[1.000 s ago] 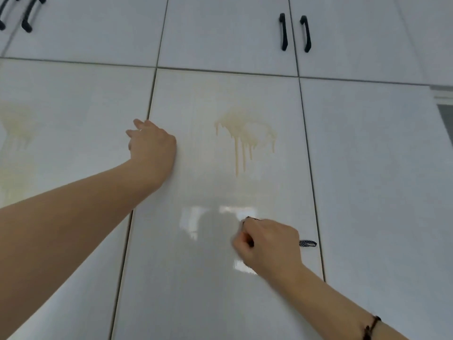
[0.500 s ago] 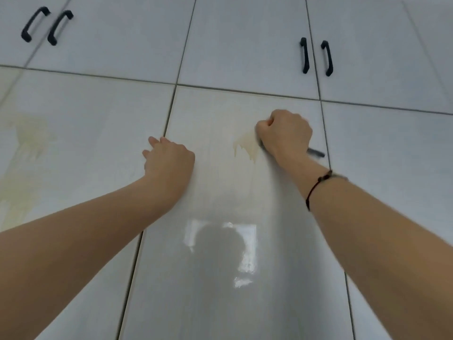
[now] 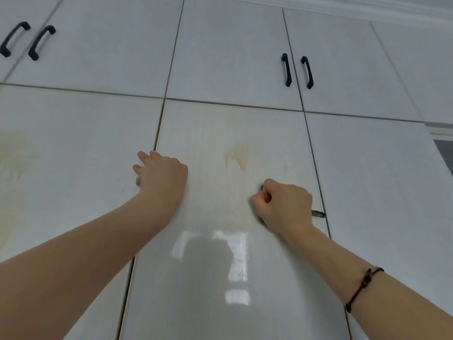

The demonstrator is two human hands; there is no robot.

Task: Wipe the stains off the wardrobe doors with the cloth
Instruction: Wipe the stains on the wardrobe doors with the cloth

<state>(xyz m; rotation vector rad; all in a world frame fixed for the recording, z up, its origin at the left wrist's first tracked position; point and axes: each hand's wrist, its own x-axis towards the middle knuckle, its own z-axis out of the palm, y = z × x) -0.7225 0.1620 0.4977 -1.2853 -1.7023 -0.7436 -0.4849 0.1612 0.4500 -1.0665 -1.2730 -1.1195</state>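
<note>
A pale wardrobe door [image 3: 215, 278] fills the middle of the view. A yellow-brown drip stain [image 3: 236, 154] sits high on it, smeared and faded on its right side. My right hand [image 3: 282, 203] grips a dark cloth [image 3: 318, 213] pressed against the door, just below and right of the stain; only a small end of the cloth shows past my knuckles. My left hand [image 3: 160, 176] rests flat on the door's left edge, fingers straight. A fainter yellowish stain [image 3: 14, 153] marks the door to the left.
Upper cabinet doors carry black handles, one pair at top left [image 3: 28, 41] and another at upper right [image 3: 296, 71]. More white doors lie to the right [image 3: 382, 192]. A grey opening [image 3: 445, 153] shows at the far right edge.
My right hand rose from the lower door onto the stain, then slid down and right. The stain is smaller and paler. My left hand has stayed on the door edge.
</note>
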